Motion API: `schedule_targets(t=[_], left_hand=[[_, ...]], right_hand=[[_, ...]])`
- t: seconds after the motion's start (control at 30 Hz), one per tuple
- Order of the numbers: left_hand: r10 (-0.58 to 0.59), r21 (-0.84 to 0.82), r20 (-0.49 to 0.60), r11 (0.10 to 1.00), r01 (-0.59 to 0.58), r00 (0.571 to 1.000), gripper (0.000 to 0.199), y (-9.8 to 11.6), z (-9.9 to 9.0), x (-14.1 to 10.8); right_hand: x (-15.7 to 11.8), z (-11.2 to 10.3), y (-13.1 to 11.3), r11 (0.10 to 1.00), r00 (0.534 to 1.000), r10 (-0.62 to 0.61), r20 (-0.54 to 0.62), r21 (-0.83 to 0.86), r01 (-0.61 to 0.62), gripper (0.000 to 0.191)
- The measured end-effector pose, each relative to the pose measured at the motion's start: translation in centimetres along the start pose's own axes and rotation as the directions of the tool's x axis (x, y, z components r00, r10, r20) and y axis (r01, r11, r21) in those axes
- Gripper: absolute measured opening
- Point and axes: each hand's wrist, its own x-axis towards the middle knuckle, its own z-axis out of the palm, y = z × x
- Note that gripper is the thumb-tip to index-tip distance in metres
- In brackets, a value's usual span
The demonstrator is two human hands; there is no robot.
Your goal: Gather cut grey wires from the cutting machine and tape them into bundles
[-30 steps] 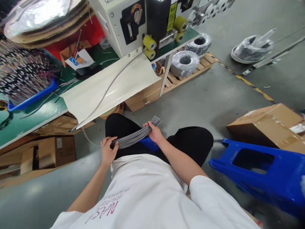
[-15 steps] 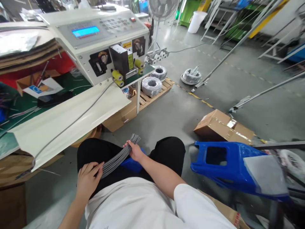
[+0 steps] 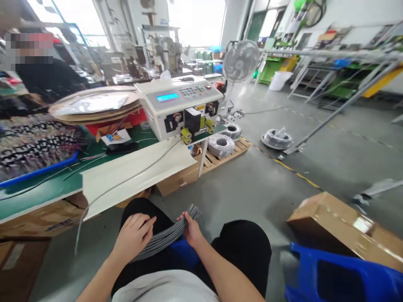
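Observation:
A bundle of grey cables [image 3: 166,236] lies slantwise across my lap, its cut ends fanning out at the far right. Near that end my right hand [image 3: 192,230] is closed around the bundle, thumb on top. My left hand [image 3: 134,235] rests over the bundle's nearer left part with fingers loosely stretched and the index finger reaching past it. What lies beneath that palm is hidden. Something blue [image 3: 185,251] shows between my legs, under the cables.
A cable machine [image 3: 176,109] with a lit display stands on the green bench [image 3: 37,186]; one grey cable [image 3: 132,171] runs from it over a pale sheet [image 3: 141,178]. Cable coils [image 3: 221,145] sit on a pallet. Right are a carton [image 3: 333,222] and blue plastic stool [image 3: 340,272]. Another person [image 3: 47,75] is back left.
My view has tilted up and swung left, bringing the far bench and another person into sight. The right hand keeps its hold; the left hand's index finger now stretches out above the bundle.

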Motion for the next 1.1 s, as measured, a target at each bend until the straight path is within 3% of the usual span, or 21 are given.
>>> schedule_targets(t=[0.1,0.2,0.33,0.47,0.67,0.83,0.97,1.1], left_hand=[[-0.085,0.071,-0.146,0.993,0.096,0.986,0.041,-1.5,-2.3,4.3],[-0.21,0.138,-0.209,0.961,0.241,0.955,0.055,-3.1,-3.3,8.1],[-0.307,0.158,-0.164,0.93,0.332,0.938,0.074,-4.4,-2.8,10.6],[-0.344,0.142,-0.071,0.926,0.351,0.936,0.076,-4.4,-2.1,10.9],[-0.301,0.163,-0.067,0.937,0.308,0.951,0.048,-4.4,-2.4,9.7],[-0.191,0.195,-0.151,0.956,0.219,0.97,0.024,-4.4,-3.4,6.2],[-0.045,0.189,-0.149,0.979,0.073,0.988,0.022,-1.9,-2.7,2.0],[-0.049,0.132,0.011,0.99,0.047,0.999,0.018,1.5,-0.8,-2.2]], right_hand=[[-0.1,0.0,0.1,1.0,1.0,0.005,-0.008,-0.022,-0.005,0.032],[-0.3,0.2,0.1,0.998,0.999,-0.012,-0.045,-0.062,0.009,0.034],[-0.6,0.3,-0.3,0.996,0.998,-0.003,-0.07,-0.094,-0.004,0.036],[-0.4,0.2,-0.4,0.997,0.999,-0.001,-0.042,-0.082,-0.002,0.034],[-0.3,0.5,-0.5,0.997,0.999,0.024,-0.048,-0.069,-0.028,0.031],[-0.1,0.7,-0.7,0.997,0.998,0.049,-0.048,-0.054,-0.052,0.036],[0.6,0.3,-0.6,0.997,0.997,0.073,-0.033,-0.029,-0.074,0.036],[0.3,0.5,-0.6,0.999,0.999,0.043,-0.018,-0.026,-0.043,0.034]])
